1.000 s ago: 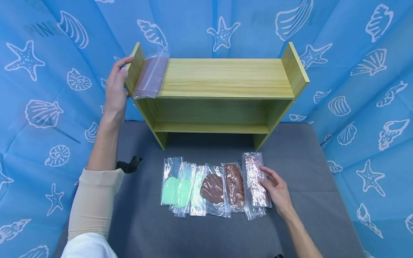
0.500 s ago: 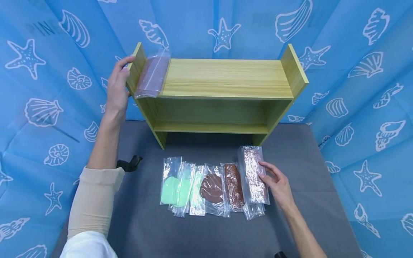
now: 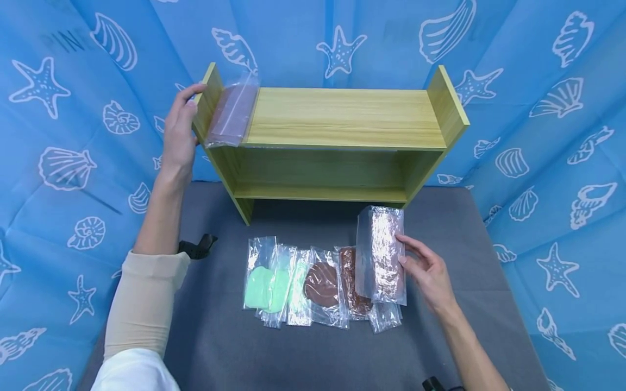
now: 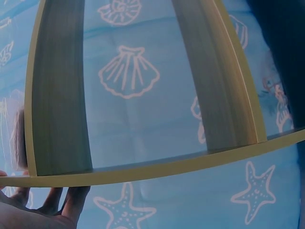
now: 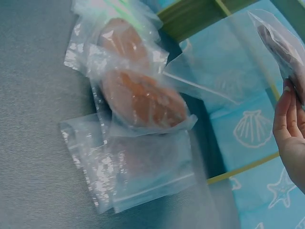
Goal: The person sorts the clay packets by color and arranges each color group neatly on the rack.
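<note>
At the upper left of the head view, my left hand (image 3: 179,138) holds the left side panel (image 3: 207,103) of a two-tier wooden shelf (image 3: 337,117). Its fingers lie along the panel's outer side in the left wrist view. My right hand (image 3: 430,274) pinches the right edge of a clear plastic bag (image 3: 387,255) with a flat brown piece inside, tilted above the table. Under and beside it lie more bags: one with a long brown piece (image 3: 349,266), one with a round brown piece (image 3: 321,285), and several with pale green pieces (image 3: 259,288).
A bag with a purplish-brown piece (image 3: 233,114) leans at the left end of the shelf's top tier. A black strap (image 3: 198,248) lies by my left forearm on the grey tabletop (image 3: 313,353). Blue shell-patterned curtains (image 3: 557,163) surround the table.
My right hand has lifted the brown-filled bag off the row and moved it up toward the shelf, tilting it. A bag beneath it now shows. My left hand stays on the panel.
</note>
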`<state>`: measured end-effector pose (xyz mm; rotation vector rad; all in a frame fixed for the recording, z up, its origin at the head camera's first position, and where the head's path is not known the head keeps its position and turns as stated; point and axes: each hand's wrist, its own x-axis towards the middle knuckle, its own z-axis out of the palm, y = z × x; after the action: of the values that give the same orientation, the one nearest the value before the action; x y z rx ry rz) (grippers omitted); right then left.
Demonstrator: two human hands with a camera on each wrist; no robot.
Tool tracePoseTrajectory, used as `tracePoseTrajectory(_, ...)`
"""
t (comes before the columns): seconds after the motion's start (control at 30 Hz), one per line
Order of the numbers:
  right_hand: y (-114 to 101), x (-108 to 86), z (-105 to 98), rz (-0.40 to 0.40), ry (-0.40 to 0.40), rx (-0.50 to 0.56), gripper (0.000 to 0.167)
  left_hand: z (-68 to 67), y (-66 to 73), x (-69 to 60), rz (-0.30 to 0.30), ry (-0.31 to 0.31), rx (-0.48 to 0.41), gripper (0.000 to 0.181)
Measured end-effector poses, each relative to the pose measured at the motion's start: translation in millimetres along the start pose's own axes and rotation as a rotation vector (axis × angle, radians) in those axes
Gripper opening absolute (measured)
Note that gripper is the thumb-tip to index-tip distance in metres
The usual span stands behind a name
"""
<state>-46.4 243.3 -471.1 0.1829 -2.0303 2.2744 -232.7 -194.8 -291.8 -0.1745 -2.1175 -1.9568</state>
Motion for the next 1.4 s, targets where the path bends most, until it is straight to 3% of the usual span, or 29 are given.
tracePoseTrajectory(0.57,-40.3,15.5,4.1,-0.149,-0.095,0.029,0.046,0.9,1.0,0.7,0.001,0.012,0.009,0.04)
tracePoseTrajectory(1.07,-77.2,21.3,11.2,-0.196,-0.103,0.042,0.044,1.8,1.3,1.1,0.012,0.022,0.024,0.04)
tracePoseTrajectory(1.4,-103.8,34.3,8.5,-0.331,-0.158,0.202,0.047,2.0,0.4,1.4,0.017,0.016,0.0,0.04)
